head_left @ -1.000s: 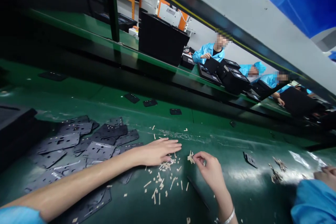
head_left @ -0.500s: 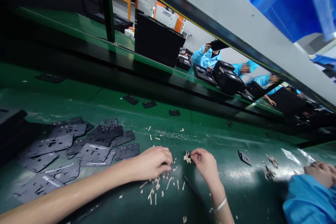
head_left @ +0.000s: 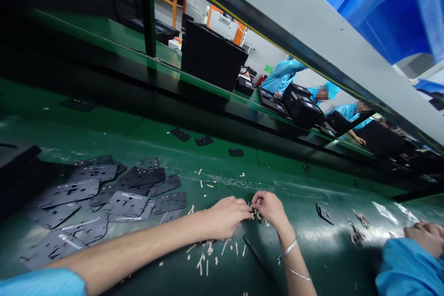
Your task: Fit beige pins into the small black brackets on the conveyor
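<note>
My left hand [head_left: 231,215] reaches in from the left, its fingers bent together and their tips close to those of my right hand. My right hand [head_left: 270,208] is closed in a pinch over a small heap of tan pieces [head_left: 258,216]. Whatever lies between the fingertips is too small and too covered to make out. Loose tan strips [head_left: 201,263] are scattered on the green bench [head_left: 166,263] below my left forearm. A thin black stick-like tool [head_left: 255,249] lies below my right hand.
Flat dark plates with cut-outs [head_left: 126,203] lie piled at the left. Another dark plate [head_left: 325,213] and small pieces [head_left: 357,233] lie at the right, near a co-worker's hand [head_left: 425,236]. A ledge [head_left: 208,106] runs behind the bench, with black boxes [head_left: 213,55] beyond.
My left hand has moved right, from above the scattered strips to beside my right hand. My right hand stays at the small heap. The view has shifted slightly.
</note>
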Demonstrator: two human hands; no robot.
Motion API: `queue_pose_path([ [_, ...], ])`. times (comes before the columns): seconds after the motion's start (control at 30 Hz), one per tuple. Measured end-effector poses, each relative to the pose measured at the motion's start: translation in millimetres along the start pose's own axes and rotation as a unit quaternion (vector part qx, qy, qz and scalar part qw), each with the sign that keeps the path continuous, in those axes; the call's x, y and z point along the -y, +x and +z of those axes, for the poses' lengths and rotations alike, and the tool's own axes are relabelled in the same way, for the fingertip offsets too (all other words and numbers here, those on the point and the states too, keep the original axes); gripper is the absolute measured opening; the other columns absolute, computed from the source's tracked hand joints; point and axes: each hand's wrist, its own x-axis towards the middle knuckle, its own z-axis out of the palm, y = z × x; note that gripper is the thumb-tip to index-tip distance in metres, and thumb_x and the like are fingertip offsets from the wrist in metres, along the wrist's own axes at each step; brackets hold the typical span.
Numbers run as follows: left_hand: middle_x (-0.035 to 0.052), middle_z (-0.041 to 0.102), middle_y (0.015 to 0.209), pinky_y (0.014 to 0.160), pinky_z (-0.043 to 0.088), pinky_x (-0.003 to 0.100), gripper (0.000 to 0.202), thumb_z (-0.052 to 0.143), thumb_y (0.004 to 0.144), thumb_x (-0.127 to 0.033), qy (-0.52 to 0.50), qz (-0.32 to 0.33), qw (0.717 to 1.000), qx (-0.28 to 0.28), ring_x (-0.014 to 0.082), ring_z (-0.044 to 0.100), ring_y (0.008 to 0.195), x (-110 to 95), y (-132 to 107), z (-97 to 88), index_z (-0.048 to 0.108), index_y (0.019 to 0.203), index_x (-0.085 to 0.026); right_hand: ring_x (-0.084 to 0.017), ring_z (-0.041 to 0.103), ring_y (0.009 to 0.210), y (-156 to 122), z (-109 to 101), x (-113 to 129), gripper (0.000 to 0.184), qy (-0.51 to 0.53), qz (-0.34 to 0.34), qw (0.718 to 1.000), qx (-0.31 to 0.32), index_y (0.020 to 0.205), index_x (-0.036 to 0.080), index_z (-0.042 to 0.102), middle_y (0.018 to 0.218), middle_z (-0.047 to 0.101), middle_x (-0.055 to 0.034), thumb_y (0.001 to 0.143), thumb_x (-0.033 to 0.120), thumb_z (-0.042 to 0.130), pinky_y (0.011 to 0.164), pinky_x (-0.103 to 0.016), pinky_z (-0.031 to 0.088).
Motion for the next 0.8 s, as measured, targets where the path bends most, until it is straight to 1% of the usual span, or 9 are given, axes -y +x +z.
queue_pose_path([
  [0.13,0.0098,0.06,0.119,0.096,0.039,0.038,0.044,0.058,0.073,-0.008,0.029,0.018,0.999,0.018,0.025,0.051,0.112,-2,5,20.0,0.056,0.116,-0.018,-0.013,0.06,0.055,2,-1,-10,0.011,0.021,-0.003,1.0,-0.012,0.056,0.022,0.064,0.057,0.067,0.002,0.061,0.013,0.064,0.05,-0.02,0.034],
  [0.2,0.0098,0.058,0.121,0.096,0.039,0.038,0.043,0.057,0.074,-0.008,0.016,0.02,1.0,0.017,0.0253,0.05,0.113,-3,2,21.1,0.056,0.116,-0.018,-0.014,0.06,0.053,-1,-4,-15,0.01,0.039,-0.001,0.998,-0.039,0.056,0.021,0.062,0.055,0.066,0.0014,0.063,0.015,0.063,0.049,-0.02,0.035],
  [0.3,0.0079,0.055,0.127,0.096,0.039,0.04,0.037,0.056,0.077,-0.009,-0.035,-0.002,0.999,-0.002,0.0254,0.049,0.115,-3,-3,12.7,0.059,0.112,-0.021,-0.014,0.058,0.053,-9,-9,-12,0.01,0.07,-0.003,0.992,-0.103,0.06,0.02,0.059,0.056,0.064,0.0007,0.07,0.021,0.058,0.05,-0.021,0.039],
  [0.37,0.007,0.059,0.118,0.091,0.042,0.037,0.026,0.055,0.079,-0.011,-0.1,-0.057,0.992,-0.052,0.0237,0.054,0.107,-2,-5,2.6,0.064,0.102,-0.02,-0.014,0.057,0.054,-16,-9,0,0.009,0.091,-0.016,0.985,-0.144,0.065,0.02,0.057,0.058,0.062,0.0009,0.073,0.024,0.056,0.052,-0.022,0.041],
  [0.43,0.0057,0.063,0.097,0.079,0.045,0.031,0.014,0.053,0.083,-0.014,-0.154,-0.122,0.974,-0.112,0.0194,0.058,0.089,-1,-7,-8.8,0.065,0.09,-0.017,-0.014,0.057,0.055,-22,-7,20,0.009,0.113,-0.038,0.978,-0.172,0.07,0.02,0.057,0.059,0.06,0.0016,0.076,0.026,0.054,0.053,-0.022,0.041],
  [0.5,0.0027,0.06,0.08,0.066,0.043,0.026,0.015,0.05,0.086,-0.02,-0.199,-0.169,0.951,-0.163,0.0155,0.055,0.073,2,-10,-19.4,0.063,0.082,-0.015,-0.014,0.057,0.058,-27,-3,45,0.009,0.13,-0.063,0.971,-0.188,0.075,0.02,0.057,0.064,0.06,0.0009,0.078,0.027,0.054,0.053,-0.023,0.041],
  [0.63,-0.0018,0.051,0.065,0.057,0.037,0.022,0.024,0.049,0.087,-0.032,-0.33,-0.202,0.896,-0.217,0.0121,0.047,0.061,7,-21,-32.8,0.059,0.076,-0.014,-0.016,0.056,0.066,-33,3,88,0.006,0.149,-0.166,0.945,-0.239,0.073,0.019,0.058,0.071,0.061,-0.002,0.078,0.019,0.054,0.057,-0.025,0.042],
  [0.7,-0.0032,0.048,0.063,0.056,0.035,0.022,0.025,0.05,0.087,-0.034,-0.37,-0.206,0.877,-0.229,0.011,0.045,0.059,8,-26,-35.3,0.057,0.075,-0.013,-0.016,0.055,0.066,-33,5,99,0.008,0.153,-0.21,0.929,-0.262,0.073,0.019,0.059,0.07,0.061,-0.0025,0.079,0.016,0.055,0.058,-0.026,0.041],
  [0.8,-0.0045,0.044,0.059,0.055,0.032,0.021,0.026,0.048,0.087,-0.035,-0.391,-0.209,0.864,-0.238,0.0099,0.041,0.055,8,-31,-35.8,0.055,0.074,-0.013,-0.016,0.054,0.064,-32,6,106,0.008,0.175,-0.243,0.919,-0.256,0.076,0.019,0.061,0.072,0.064,-0.0029,0.08,0.014,0.056,0.056,-0.027,0.041],
])
